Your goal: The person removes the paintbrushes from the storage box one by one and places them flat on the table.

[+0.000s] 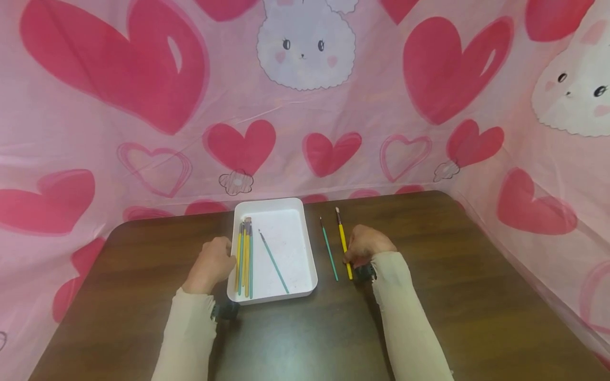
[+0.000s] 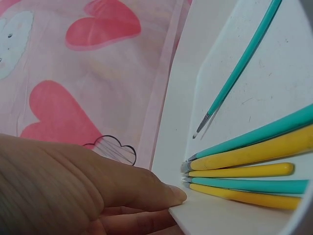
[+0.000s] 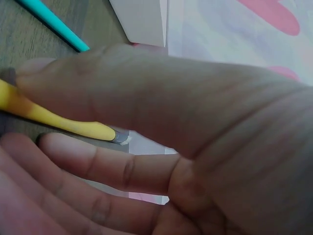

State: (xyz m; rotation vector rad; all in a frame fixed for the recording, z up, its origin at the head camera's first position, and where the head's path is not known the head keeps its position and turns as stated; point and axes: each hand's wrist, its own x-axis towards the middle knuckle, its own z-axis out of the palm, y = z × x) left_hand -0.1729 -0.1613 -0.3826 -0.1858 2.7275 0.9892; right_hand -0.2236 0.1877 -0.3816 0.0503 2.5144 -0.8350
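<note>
My left hand [image 1: 209, 266] holds the left wall of a white tray [image 1: 311, 264], thumb over the rim and fingers outside it. Along that wall, several yellow and teal paintbrushes lie side by side, among them a thick yellow paintbrush [image 2: 254, 150]. A thin teal paintbrush [image 1: 274, 262] lies slanted by itself on the tray floor. To the right of the tray, my right hand [image 1: 366, 244] pinches a yellow paintbrush [image 1: 342, 235] near its handle end, thumb on one side and fingers on the other. Another teal paintbrush [image 1: 329, 248] lies on the table between that brush and the tray.
A brown wooden table [image 1: 305, 344] carries everything. Behind it and at both sides hangs a pink curtain [image 1: 286, 111] with hearts and rabbit faces, close to the table's back edge. Dark wrist cameras sit under both cream sleeves [image 1: 410, 312].
</note>
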